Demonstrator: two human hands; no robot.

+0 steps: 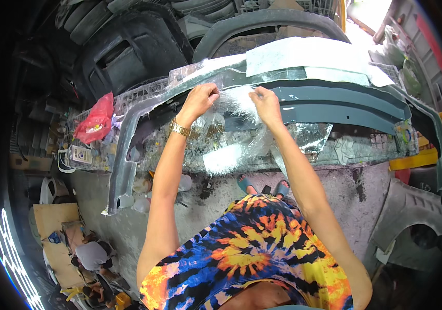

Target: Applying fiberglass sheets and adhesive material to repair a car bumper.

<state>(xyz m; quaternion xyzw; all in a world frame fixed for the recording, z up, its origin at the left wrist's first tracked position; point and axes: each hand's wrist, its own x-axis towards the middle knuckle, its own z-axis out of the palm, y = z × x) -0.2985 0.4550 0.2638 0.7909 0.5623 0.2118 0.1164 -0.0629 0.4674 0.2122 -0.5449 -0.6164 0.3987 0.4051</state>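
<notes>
Tie-dyed shirt (252, 253) cloth lies nearest; beyond it, left hand (199, 105) and right hand (267, 106) pinch a frayed white fibre mat (240, 97) between them, at a curved grey panel's (122, 152) near edge. A red bag (97, 118) crowds the left, dark moulded parts (148, 64) the far side.

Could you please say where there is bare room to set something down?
The floor looks bare between the right arm and the grey fender, stains aside. The bench is crowded: red bag at left, white fibre and clear plastic midway.
</notes>
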